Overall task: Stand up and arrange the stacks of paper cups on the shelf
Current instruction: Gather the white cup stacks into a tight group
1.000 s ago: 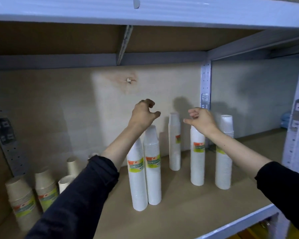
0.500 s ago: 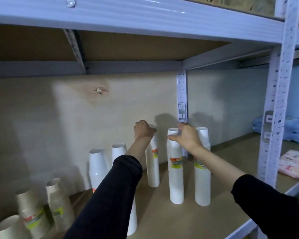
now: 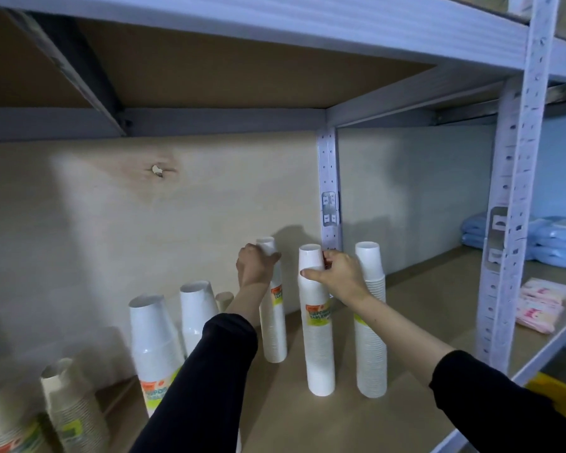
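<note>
Shelf (image 3: 422, 308), five upright white cup stacks (image 3: 321, 322), two hands (image 3: 340, 276)

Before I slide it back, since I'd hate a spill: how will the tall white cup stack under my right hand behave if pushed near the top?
The tall white stack is narrow-footed and high, so a push where your right hand grips would probably tip it. It is likely light, being paper cups. It may knock the neighbouring stack close beside it.
</note>
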A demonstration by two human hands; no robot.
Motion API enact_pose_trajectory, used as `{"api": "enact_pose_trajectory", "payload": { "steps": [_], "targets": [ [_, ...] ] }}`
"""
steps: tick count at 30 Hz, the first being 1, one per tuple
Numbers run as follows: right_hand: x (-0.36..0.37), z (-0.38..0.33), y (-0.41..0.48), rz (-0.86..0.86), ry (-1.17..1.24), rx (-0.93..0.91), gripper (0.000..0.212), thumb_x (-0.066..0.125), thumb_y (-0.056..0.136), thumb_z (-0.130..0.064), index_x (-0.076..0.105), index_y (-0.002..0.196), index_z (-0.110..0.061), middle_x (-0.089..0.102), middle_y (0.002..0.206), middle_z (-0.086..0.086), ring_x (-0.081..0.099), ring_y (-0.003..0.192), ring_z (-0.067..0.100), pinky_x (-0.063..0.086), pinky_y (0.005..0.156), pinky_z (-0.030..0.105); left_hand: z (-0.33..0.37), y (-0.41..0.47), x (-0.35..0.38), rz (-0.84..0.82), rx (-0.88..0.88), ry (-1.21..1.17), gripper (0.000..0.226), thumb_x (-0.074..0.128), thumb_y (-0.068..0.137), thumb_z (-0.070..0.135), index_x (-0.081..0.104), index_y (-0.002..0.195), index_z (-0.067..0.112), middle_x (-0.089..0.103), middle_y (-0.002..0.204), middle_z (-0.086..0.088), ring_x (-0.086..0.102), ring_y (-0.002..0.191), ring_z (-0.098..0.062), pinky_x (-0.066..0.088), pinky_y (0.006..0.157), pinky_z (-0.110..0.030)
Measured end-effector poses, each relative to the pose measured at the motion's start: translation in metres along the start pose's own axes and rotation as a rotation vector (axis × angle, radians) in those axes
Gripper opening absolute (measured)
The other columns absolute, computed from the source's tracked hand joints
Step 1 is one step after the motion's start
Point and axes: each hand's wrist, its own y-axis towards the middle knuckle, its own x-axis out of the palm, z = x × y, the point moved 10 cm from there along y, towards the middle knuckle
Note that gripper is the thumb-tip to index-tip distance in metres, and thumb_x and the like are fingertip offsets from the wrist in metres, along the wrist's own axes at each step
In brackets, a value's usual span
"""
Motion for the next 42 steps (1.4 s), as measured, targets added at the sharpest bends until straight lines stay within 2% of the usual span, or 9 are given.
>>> {"api": "enact_pose_trajectory", "payload": {
  "steps": [9,15,19,22,24,28,34,38,42],
  "targets": [
    [-0.019,-0.007,-0.016,0.1,0.072,0.043,0.037,0.077,0.069,-0.018,0.067,0.097,0.005,0.072,0.099,0.02,0.066,0.094,0.033,0.053,0.085,0.043,0.018,-0.035,-0.021,0.045,0.126,-0.119,0.041,0.068,0.08,0.03,0.061,0.106,-0.001,0.065,0.113,-0.018,0.06,0.106,-0.034,0.047,0.087,-0.035],
    [-0.059,-0.026,-0.039,0.192,0.065,0.042,0.033,0.078,0.069,-0.02,0.071,0.095,-0.001,0.073,0.1,0.018,0.062,0.082,0.021,0.044,0.069,0.027,0.03,-0.078,-0.059,0.043,0.235,-0.225,0.034,0.07,0.077,0.027,0.065,0.099,0.002,0.07,0.103,-0.016,0.064,0.098,-0.031,0.045,0.074,-0.028],
    [-0.079,-0.044,-0.061,0.193,0.094,0.02,0.033,0.078,0.07,-0.018,0.071,0.097,-0.001,0.072,0.101,0.016,0.055,0.079,0.016,0.037,0.07,0.022,0.032,-0.114,-0.083,0.056,0.299,-0.2,0.03,0.071,0.076,0.026,0.066,0.093,0.002,0.071,0.097,-0.015,0.064,0.093,-0.03,0.038,0.067,-0.025],
    [-0.08,-0.058,-0.078,0.151,0.097,-0.004,0.034,0.078,0.069,-0.018,0.071,0.098,-0.002,0.072,0.1,0.015,0.056,0.08,0.016,0.038,0.071,0.022,0.027,-0.141,-0.099,0.052,0.344,-0.198,0.024,0.073,0.075,0.025,0.066,0.088,0.006,0.068,0.084,-0.011,0.059,0.077,-0.023,0.04,0.06,-0.025],
    [-0.073,-0.067,-0.088,0.103,0.111,-0.03,0.034,0.078,0.069,-0.017,0.071,0.098,-0.001,0.072,0.099,0.015,0.057,0.08,0.016,0.039,0.072,0.024,0.02,-0.155,-0.11,0.05,0.366,-0.192,0.016,0.073,0.074,0.024,0.061,0.076,0.013,0.06,0.071,-0.001,0.052,0.063,-0.013,0.036,0.051,-0.015],
    [-0.05,-0.088,-0.109,-0.007,0.171,-0.074,0.034,0.077,0.07,-0.013,0.069,0.1,0.002,0.067,0.09,0.009,0.059,0.084,0.018,0.051,0.084,0.038,0.003,-0.175,-0.136,0.066,0.37,-0.188,0.034,0.073,0.074,0.024,0.044,0.055,0.026,0.047,0.053,0.012,0.042,0.049,-0.001,0.035,0.043,-0.007],
    [-0.001,-0.112,-0.124,-0.178,0.272,-0.114,0.027,0.077,0.069,-0.006,0.068,0.09,0.008,0.061,0.08,0.011,0.051,0.076,0.016,0.037,0.054,0.02,-0.032,-0.182,-0.176,0.122,0.324,-0.131,0.023,0.074,0.074,0.026,0.054,0.066,0.017,0.048,0.054,0.013,0.043,0.05,0.0,0.036,0.043,-0.005],
    [0.027,-0.118,-0.13,-0.257,0.308,-0.112,0.022,0.078,0.068,-0.006,0.064,0.081,0.005,0.058,0.074,0.013,0.047,0.075,0.016,0.033,0.054,0.024,-0.054,-0.181,-0.193,0.122,0.286,-0.105,0.016,0.073,0.076,0.026,0.06,0.077,0.017,0.052,0.059,0.014,0.046,0.054,0.002,0.037,0.044,-0.002],
    [0.045,-0.12,-0.132,-0.295,0.367,-0.095,0.026,0.076,0.07,-0.004,0.066,0.09,0.01,0.057,0.077,0.011,0.049,0.076,0.016,0.033,0.054,0.02,-0.065,-0.179,-0.198,0.111,0.272,-0.089,0.017,0.073,0.076,0.025,0.06,0.075,0.014,0.052,0.058,0.012,0.045,0.054,0.0,0.037,0.045,-0.003]
  ]
}}
